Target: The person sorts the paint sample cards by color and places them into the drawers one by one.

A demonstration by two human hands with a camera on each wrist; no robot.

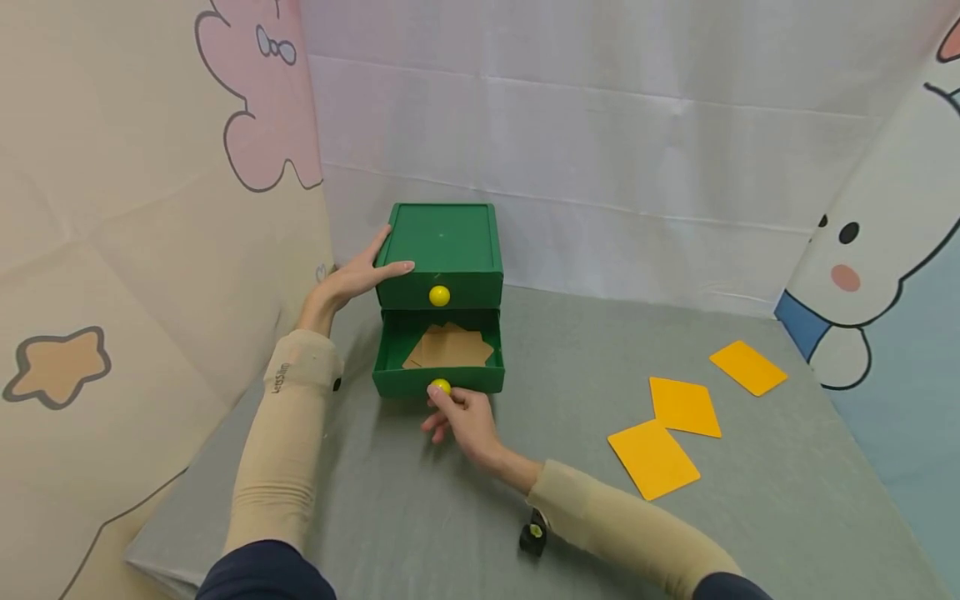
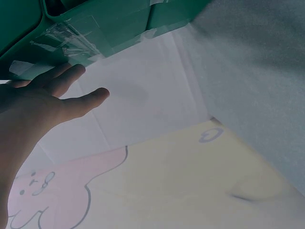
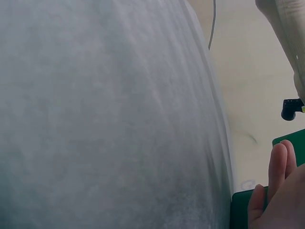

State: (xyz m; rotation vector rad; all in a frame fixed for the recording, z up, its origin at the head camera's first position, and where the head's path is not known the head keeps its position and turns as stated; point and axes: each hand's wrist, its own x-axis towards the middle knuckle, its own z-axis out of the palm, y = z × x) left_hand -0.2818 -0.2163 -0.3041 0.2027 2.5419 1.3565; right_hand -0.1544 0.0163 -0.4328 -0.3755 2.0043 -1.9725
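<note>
A green two-drawer box [image 1: 442, 237] stands toward the back of the table. Its upper drawer is closed, with a yellow knob [image 1: 439, 296] on the front. The lower drawer [image 1: 390, 383] is pulled out, and several brown paper pieces [image 1: 450, 348] lie inside it. With fingers extended, my left hand [image 1: 352, 279] steadies the box at its left side, thumb on the top near the front edge. My right hand [image 1: 468, 421] pinches the lower drawer's yellow knob [image 1: 443, 385] between thumb and finger. In the right wrist view, the knob is out of sight beyond the fingers [image 3: 277, 167].
Three orange-yellow cards [image 1: 654, 458] lie on the grey table [image 1: 555, 375] to the right, two with corners meeting. A white cloth wall [image 1: 600, 167] rises behind the box. A cream printed wall [image 1: 150, 208] borders the left side.
</note>
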